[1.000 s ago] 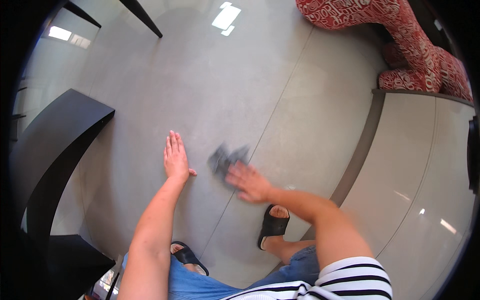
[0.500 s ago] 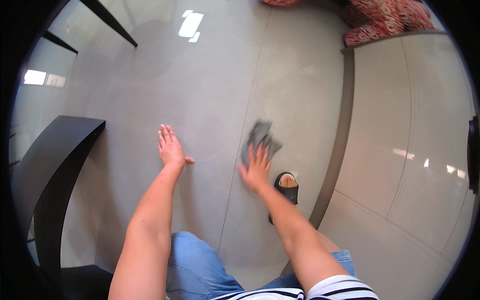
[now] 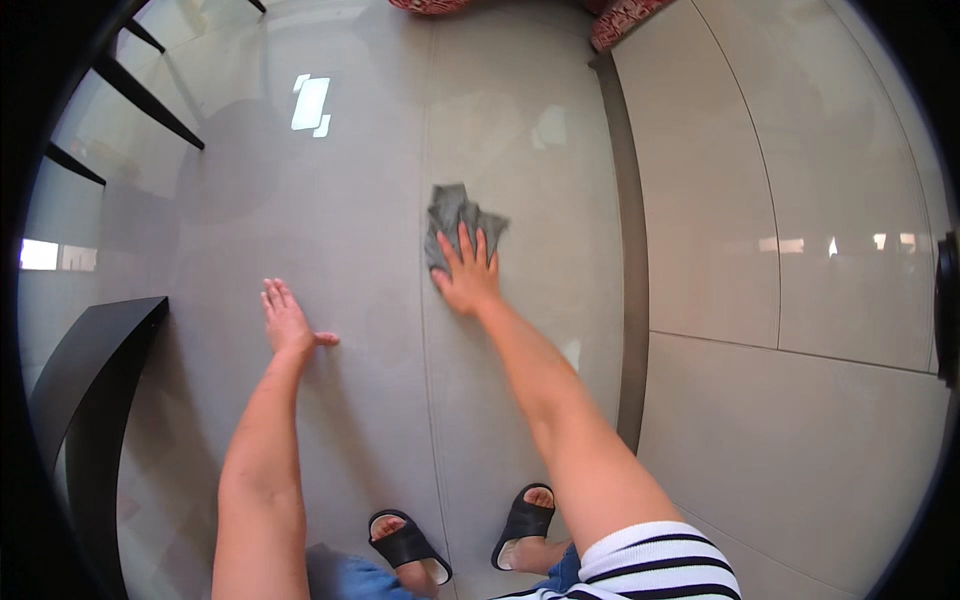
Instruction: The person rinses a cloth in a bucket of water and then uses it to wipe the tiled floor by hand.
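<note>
One grey cloth [image 3: 458, 222] under right hand [image 3: 466, 280].

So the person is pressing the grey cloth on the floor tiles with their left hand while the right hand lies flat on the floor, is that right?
Not quite: the hands are swapped. The head view shows the right hand pressing the grey cloth on the floor tiles, while the left hand lies flat on the floor.

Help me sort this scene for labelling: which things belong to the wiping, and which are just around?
In use: grey cloth under the right hand; left hand flat on the tiled floor.

Just around: black furniture, red patterned upholstery, black sandals.
</note>
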